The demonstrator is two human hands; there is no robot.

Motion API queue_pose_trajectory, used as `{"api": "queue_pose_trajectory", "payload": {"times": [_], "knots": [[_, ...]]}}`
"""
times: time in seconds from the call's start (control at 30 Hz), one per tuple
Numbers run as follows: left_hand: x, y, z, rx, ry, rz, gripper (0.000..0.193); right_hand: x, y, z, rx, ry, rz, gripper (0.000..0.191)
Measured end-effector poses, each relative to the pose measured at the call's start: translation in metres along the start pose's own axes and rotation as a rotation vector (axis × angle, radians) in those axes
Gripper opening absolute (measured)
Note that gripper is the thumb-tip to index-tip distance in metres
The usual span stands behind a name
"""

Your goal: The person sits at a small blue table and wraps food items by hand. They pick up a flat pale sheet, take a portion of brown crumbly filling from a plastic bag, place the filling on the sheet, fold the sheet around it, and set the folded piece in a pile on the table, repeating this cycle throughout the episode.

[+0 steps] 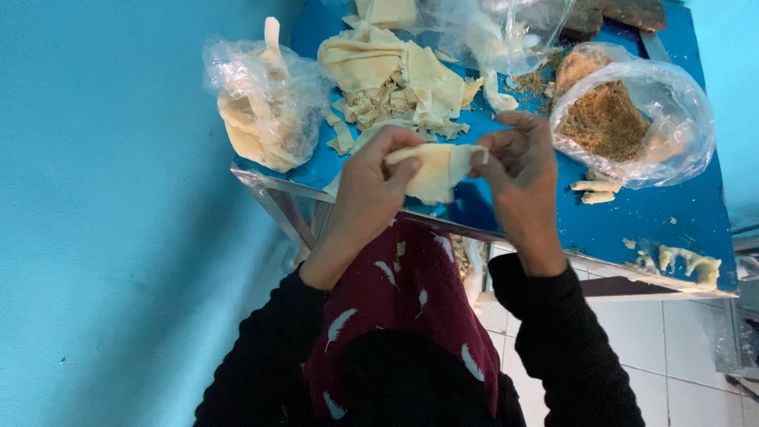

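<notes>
Folding was under way at the centre of the frame, where a pale sheet of dough (437,169) was held above the near edge of the blue surface (632,217). The sheet's left end was pinched by the fingers of the left hand (375,186), and its right end was gripped by the fingers of the right hand (518,162); both hands were clenched on it. A heap of torn dough scraps (395,79) was seen behind the hands, in the upper middle. A clear bag of dough strips (265,103) was set at the upper left, and a clear bag of brown crumbly filling (617,119) at the upper right. Two small rolled pieces (594,191) were laid just below that bag. Black sleeves and a dark red cloth with white feathers (403,308) were seen at the bottom.
</notes>
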State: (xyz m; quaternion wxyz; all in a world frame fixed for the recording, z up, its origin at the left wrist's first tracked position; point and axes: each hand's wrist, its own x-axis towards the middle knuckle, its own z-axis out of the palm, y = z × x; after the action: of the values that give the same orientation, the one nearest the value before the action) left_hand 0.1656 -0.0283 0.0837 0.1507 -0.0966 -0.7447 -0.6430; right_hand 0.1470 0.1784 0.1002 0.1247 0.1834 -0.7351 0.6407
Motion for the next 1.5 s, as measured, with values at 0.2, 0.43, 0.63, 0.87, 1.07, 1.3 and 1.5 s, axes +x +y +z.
{"api": "queue_pose_trajectory", "payload": {"times": [0.2, 0.43, 0.63, 0.87, 1.07, 1.3, 1.5], "knots": [[-0.004, -0.018, -0.02, -0.277, 0.156, -0.031, 0.02, 0.03, -0.02, -0.015, -0.345, 0.072, -0.368, 0.041], [-0.007, 0.0, -0.018, -0.492, 0.153, -0.166, 0.026, 0.039, -0.073, 0.034, -0.534, -0.185, -0.428, 0.054], [-0.007, 0.016, -0.003, -0.678, 0.096, -0.171, 0.035, -0.01, -0.064, 0.049, -0.389, -0.148, -0.297, 0.057], [-0.009, 0.024, 0.031, -0.334, 0.038, 0.077, 0.046, 0.0, -0.033, 0.015, 0.111, 0.017, 0.181, 0.046], [0.001, 0.018, 0.05, -0.394, 0.059, -0.06, 0.028, 0.001, -0.026, -0.003, 0.286, 0.08, 0.267, 0.039], [0.019, 0.011, 0.07, -0.283, 0.107, -0.018, 0.022, 0.011, -0.016, -0.009, 0.226, 0.117, 0.162, 0.042], [0.042, 0.015, 0.067, -0.212, 0.13, 0.025, 0.019, 0.034, -0.01, -0.016, 0.417, 0.169, 0.263, 0.039]]}}
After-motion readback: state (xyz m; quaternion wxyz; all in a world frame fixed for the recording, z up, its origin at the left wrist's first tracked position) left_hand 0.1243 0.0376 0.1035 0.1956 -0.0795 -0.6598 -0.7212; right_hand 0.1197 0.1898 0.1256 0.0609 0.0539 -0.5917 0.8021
